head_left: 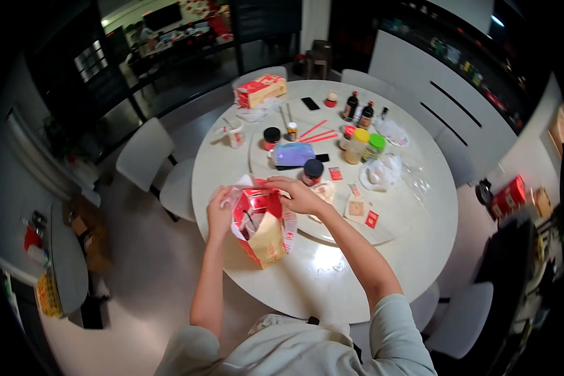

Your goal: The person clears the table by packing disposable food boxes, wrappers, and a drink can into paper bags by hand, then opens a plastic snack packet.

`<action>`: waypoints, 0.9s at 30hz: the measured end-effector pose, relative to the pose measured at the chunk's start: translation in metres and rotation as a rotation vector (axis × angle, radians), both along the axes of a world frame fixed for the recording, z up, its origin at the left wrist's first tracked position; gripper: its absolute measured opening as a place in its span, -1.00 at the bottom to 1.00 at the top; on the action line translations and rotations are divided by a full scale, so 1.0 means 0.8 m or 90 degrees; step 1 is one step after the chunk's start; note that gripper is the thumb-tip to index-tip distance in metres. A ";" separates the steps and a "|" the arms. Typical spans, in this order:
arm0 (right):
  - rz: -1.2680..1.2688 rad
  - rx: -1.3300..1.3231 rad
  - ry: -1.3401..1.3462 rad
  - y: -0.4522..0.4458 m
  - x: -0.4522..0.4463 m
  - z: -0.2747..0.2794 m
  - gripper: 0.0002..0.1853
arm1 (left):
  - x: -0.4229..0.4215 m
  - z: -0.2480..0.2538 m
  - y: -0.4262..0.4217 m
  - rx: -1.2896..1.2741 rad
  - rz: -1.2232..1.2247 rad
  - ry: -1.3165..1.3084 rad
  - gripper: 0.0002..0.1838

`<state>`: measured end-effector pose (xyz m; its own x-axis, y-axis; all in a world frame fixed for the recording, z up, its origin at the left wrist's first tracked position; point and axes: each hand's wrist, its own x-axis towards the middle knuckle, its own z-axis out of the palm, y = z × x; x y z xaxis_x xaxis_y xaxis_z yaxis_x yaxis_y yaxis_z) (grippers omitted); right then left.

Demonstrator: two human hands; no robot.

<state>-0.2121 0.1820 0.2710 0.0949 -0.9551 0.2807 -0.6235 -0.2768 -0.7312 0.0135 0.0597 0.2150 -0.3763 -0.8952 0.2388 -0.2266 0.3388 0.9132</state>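
Observation:
A red and cream paper bag (266,243) stands near the front left of the round table, its mouth facing up toward me. My left hand (219,212) is closed on the left side of its rim, where some whitish film shows. At the far right edge of the opening, my right hand (299,195) has its fingers curled over the rim. Inside the bag is something pale and dark, which I cannot make out. Just beyond my right hand is a dark-lidded jar (312,170).
The round table (413,241) carries a turntable with jars, a purple pack (294,154), red sticks (318,135) and small red packets. Dark bottles (366,115) stand toward the back. A red and cream box (261,91) lies at the far left. Chairs (145,153) surround the table.

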 end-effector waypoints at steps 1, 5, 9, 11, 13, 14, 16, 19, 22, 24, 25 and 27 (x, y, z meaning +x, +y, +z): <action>-0.030 -0.016 0.004 0.018 -0.008 -0.002 -0.47 | -0.004 0.019 0.013 -0.041 0.034 -0.019 -0.57; -0.138 -0.060 0.015 0.090 -0.043 -0.016 -0.47 | -0.024 0.069 0.053 -0.189 0.099 -0.022 -0.67; -0.244 -0.067 -0.030 0.165 -0.074 -0.011 -0.48 | -0.077 0.113 0.107 -0.198 0.034 0.046 -0.70; -0.308 -0.073 -0.012 0.199 -0.095 -0.019 -0.47 | -0.113 0.115 0.129 -0.177 -0.052 0.048 -0.71; -0.347 -0.073 -0.044 0.232 -0.117 -0.027 -0.47 | -0.151 0.108 0.152 -0.208 -0.121 0.038 -0.72; -0.366 -0.073 -0.059 0.247 -0.127 -0.031 -0.47 | -0.171 0.101 0.165 -0.183 -0.160 0.047 -0.72; -0.416 -0.029 -0.116 0.279 -0.143 -0.025 -0.48 | -0.214 0.086 0.192 -0.135 -0.233 0.063 -0.74; -0.478 -0.007 -0.147 0.320 -0.175 -0.034 -0.49 | -0.277 0.048 0.225 -0.062 -0.339 0.061 -0.76; -0.527 0.006 -0.192 0.353 -0.216 -0.063 -0.49 | -0.339 -0.002 0.255 0.054 -0.409 0.062 -0.77; -0.558 0.013 -0.232 0.369 -0.243 -0.086 -0.50 | -0.375 -0.030 0.268 0.126 -0.416 -0.013 -0.75; -0.574 0.014 -0.251 0.376 -0.256 -0.098 -0.50 | -0.391 -0.043 0.273 0.153 -0.420 -0.029 -0.74; -0.598 0.022 -0.274 0.384 -0.285 -0.123 -0.51 | -0.422 -0.067 0.280 0.161 -0.415 -0.038 -0.73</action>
<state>-0.4402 0.4890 0.1728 -0.7952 -0.6003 0.0854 -0.2613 0.2122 -0.9417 -0.3238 0.2836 0.1612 -0.8613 -0.5078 0.0153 -0.1012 0.2011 0.9743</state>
